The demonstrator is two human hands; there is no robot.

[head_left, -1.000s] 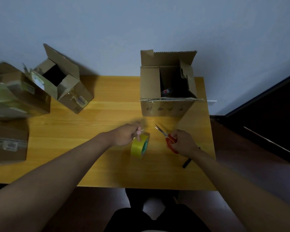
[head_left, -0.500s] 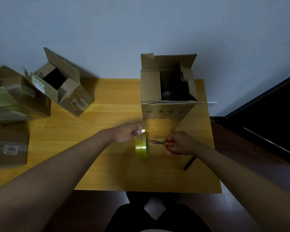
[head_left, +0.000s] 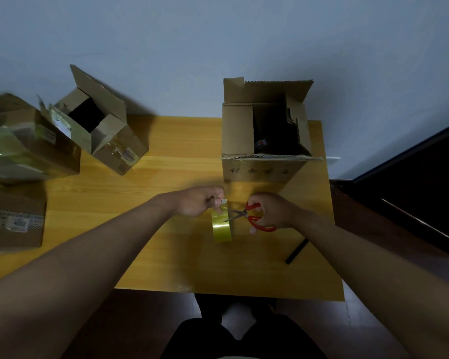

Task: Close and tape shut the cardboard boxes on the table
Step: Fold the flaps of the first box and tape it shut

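Note:
A yellow tape roll (head_left: 222, 228) stands on edge in the middle of the wooden table (head_left: 166, 203). My left hand (head_left: 200, 200) pinches the free end of the tape just above the roll. My right hand (head_left: 270, 211) grips red-handled scissors (head_left: 246, 216), whose open blades point left at the tape strip. Behind my hands an open cardboard box (head_left: 265, 141) stands with its flaps up. A second open box (head_left: 101, 125) lies tilted at the back left.
Two more boxes sit at the left edge, one with tape on it (head_left: 24, 143) and one with a label (head_left: 13, 218). A black marker (head_left: 297, 251) lies near the table's right edge. A dark cabinet (head_left: 412, 190) stands to the right.
The scissors have swung from pointing away to pointing left, and their blades have reached the tape strip. My left hand has stayed on the tape end as the roll turned edge-on.

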